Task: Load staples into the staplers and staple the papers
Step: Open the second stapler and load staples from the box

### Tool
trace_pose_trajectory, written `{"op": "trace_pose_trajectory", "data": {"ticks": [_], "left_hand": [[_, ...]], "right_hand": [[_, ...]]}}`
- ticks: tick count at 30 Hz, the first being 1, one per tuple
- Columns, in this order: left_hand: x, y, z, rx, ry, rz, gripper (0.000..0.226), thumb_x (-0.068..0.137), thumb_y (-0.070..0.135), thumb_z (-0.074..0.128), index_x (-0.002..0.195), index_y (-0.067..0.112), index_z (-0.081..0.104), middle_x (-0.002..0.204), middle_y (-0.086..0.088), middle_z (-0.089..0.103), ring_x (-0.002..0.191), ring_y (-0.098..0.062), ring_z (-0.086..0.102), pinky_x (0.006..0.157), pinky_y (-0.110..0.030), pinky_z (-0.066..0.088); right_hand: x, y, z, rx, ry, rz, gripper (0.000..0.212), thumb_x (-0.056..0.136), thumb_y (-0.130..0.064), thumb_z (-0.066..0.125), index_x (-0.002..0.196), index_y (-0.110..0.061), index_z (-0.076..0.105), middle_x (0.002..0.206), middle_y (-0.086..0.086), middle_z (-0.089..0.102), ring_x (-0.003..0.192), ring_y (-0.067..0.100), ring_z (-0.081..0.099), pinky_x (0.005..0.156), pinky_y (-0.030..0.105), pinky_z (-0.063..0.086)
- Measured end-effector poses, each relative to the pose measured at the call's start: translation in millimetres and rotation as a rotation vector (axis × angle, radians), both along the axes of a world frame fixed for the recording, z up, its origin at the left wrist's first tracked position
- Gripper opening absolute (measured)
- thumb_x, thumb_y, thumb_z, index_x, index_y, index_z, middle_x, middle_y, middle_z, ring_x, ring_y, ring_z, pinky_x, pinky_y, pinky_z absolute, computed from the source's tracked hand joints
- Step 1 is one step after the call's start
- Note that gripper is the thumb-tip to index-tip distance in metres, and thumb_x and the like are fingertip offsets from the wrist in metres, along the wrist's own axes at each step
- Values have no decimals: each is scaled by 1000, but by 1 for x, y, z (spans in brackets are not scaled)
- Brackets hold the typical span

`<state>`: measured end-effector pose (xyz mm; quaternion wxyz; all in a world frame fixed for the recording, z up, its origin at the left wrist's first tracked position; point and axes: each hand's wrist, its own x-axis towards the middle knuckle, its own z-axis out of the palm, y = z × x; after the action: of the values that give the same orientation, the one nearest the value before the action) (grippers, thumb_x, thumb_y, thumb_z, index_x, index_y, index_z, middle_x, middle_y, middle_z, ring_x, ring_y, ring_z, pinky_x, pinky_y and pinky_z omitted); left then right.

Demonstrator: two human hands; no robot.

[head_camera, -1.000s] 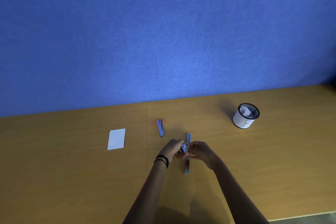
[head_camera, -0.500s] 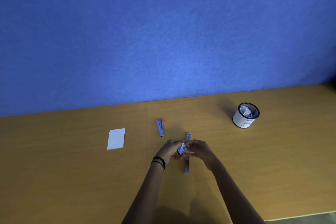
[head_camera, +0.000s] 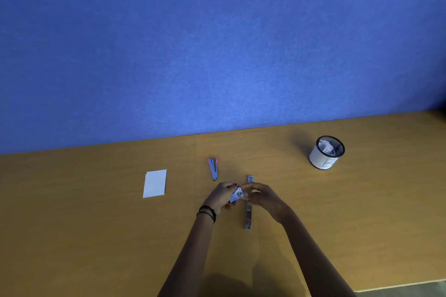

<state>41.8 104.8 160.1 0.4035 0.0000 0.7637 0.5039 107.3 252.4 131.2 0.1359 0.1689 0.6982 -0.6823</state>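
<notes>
Brown wooden desk [head_camera: 96,224] against blue wall [head_camera: 217,43]. Unfolded stapler [head_camera: 248,214] flat at centre, long axis running near-to-far, partly under right hand [head_camera: 261,196]. Left hand [head_camera: 220,196] and right pinching small staple box [head_camera: 237,195] between them.

You are getting only one readable mark here: a handwritten capital "B" is showing on the white wrap of the mesh cup [head_camera: 326,155], which is standing well to the right of the opened stapler [head_camera: 248,216] and farther back. The small box [head_camera: 237,195] being held just left of that stapler is carrying some print, but it is coming through too blurred to read.
</notes>
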Motion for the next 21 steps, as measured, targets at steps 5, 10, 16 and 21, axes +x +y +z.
{"op": "trace_pose_trajectory", "data": {"ticks": [5,10,16,21], "left_hand": [[2,-4,-5,-11,42,-38,27,100,24,38,97,15,63,72,3,58,51,-6,52,40,-15,35],[10,-3,-14,36,96,-30,29,102,25,35,96,12,60,71,-3,53,51,-9,50,40,-15,33],[11,-6,-7,138,127,-115,20,100,19,43,103,29,60,90,3,65,65,-3,63,50,-17,48],[14,-12,-6,176,191,-125,24,100,14,41,115,23,59,95,5,66,72,-6,64,52,-16,45]], "right_hand": [[-3,-3,-1,12,13,4,9,87,-12,64,93,-18,66,92,-2,64,83,6,63,69,16,52],[-12,-4,-1,140,55,10,6,85,-10,66,91,-9,65,80,-2,62,71,8,59,63,16,49],[-12,0,-2,209,78,-68,23,89,-7,58,75,-22,68,73,-3,64,71,13,62,69,29,51],[-12,1,5,253,121,-49,14,85,-2,62,81,-13,69,78,2,67,71,13,62,70,26,49]]}}
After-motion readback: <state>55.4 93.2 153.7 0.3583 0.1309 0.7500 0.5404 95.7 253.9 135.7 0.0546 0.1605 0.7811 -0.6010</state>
